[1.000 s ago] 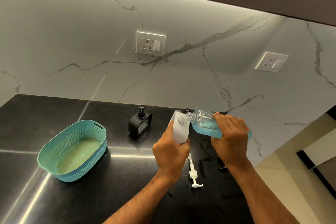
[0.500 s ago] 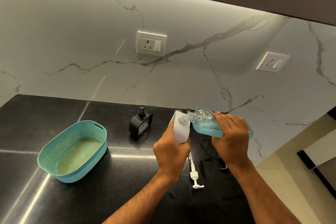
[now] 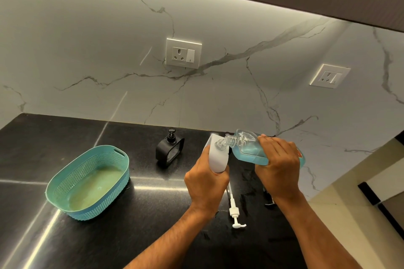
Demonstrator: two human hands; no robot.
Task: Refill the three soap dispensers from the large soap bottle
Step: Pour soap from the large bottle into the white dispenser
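Head view, sole entry.

- Left hand (image 3: 206, 183): wrapped around a white, rounded plastic soap dispenser (image 3: 217, 156), held above the black stone countertop (image 3: 153, 236), its open top tilted toward the right.
- Right hand (image 3: 278, 168): grasping a large clear plastic soap bottle with blue liquid (image 3: 247, 149), tipped nearly level, its threaded neck at the dispenser's opening. The liquid sits toward the bottle's lower side; whether any is crossing the neck cannot be told.
- White pump head with tube (image 3: 235, 214): lying loose on the countertop, near the hands; judged to belong to the white dispenser.
- Dark object (image 3: 270, 200): partly hidden behind the right forearm; not identifiable.
- Black squat soap dispenser with pump fitted (image 3: 169, 150): upright, left of the hands, toward the wall; fill level unreadable.
- Teal woven-pattern plastic basket (image 3: 63, 185): far left, holding nothing.

Progress, as judged: one dispenser mid-refill. A third dispenser is not seen. Recapping remains.
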